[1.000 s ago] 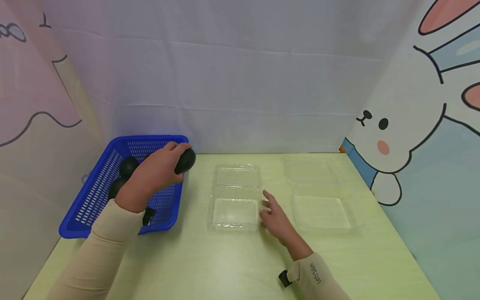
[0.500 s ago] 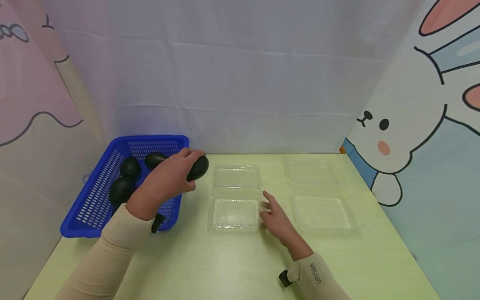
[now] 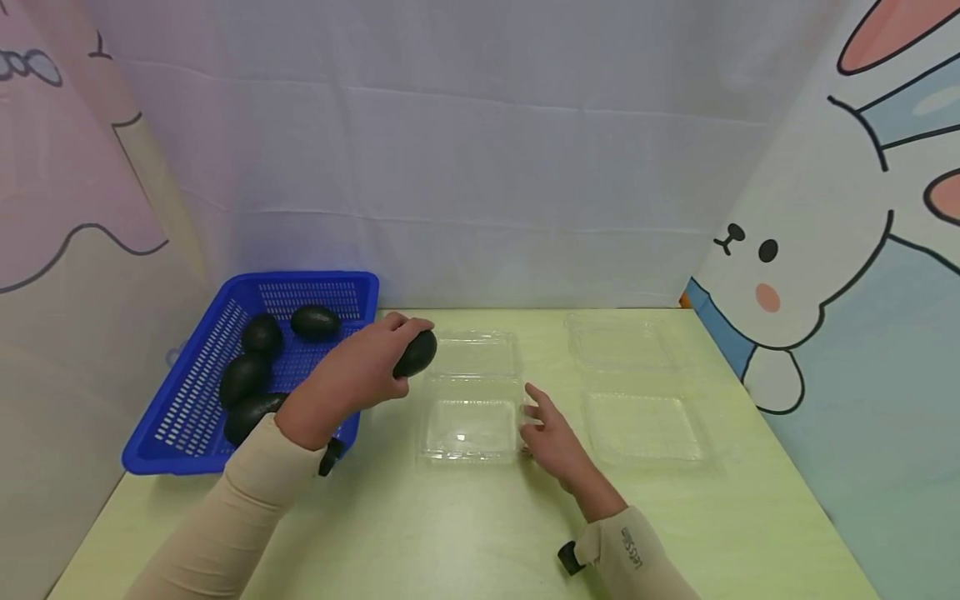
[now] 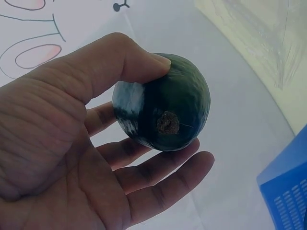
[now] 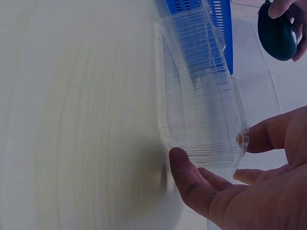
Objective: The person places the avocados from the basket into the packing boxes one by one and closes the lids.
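Bare counter in front of the left container allows passage. Fingers of the right hand block that container's right side; those of the left hand, with a dark fruit, overhang the gap toward the walled basket. Backdrop cloth closes the rear.

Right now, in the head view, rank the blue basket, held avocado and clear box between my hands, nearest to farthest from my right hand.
1. Clear box: just left of the right hand.
2. Held avocado: farther left, in the left hand.
3. Blue basket: farthest left.
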The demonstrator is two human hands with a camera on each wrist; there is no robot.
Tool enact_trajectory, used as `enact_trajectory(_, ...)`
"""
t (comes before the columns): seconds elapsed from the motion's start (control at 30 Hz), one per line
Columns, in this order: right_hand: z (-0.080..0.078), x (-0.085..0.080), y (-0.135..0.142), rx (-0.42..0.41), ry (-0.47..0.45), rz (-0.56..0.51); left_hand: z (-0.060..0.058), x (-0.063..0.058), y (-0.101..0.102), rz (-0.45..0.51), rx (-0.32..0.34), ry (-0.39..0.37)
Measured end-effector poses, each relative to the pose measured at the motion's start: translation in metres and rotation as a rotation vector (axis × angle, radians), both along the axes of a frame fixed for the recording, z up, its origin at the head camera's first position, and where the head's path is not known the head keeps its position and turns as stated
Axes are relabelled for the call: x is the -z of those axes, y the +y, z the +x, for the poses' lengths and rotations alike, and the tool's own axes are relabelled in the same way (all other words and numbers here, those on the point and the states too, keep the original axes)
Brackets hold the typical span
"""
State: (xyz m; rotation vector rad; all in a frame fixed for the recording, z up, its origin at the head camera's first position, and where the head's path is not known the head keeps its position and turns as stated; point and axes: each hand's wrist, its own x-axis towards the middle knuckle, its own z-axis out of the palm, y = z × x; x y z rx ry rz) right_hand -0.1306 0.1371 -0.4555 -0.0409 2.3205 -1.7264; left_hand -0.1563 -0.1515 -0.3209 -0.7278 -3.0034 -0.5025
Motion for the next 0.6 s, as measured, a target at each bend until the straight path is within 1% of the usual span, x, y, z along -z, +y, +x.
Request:
enact_trajectory(0.2, 0.001, -0.001, 0.000, 0.003, 0.001, 0.004, -0.002, 0.006, 0.004, -0.001, 0.007, -0.022)
enact_trajectory(0.3, 0.001, 0.000, 0.000, 0.008, -0.002, 0.005, -0.003, 0.010, 0.007, -0.008, 0.016, -0.021)
enact_trajectory(0.6, 0.001, 0.002, 0.001, 0.002, -0.001, 0.008, 0.000, 0.018, 0.017, -0.020, 0.029, -0.016)
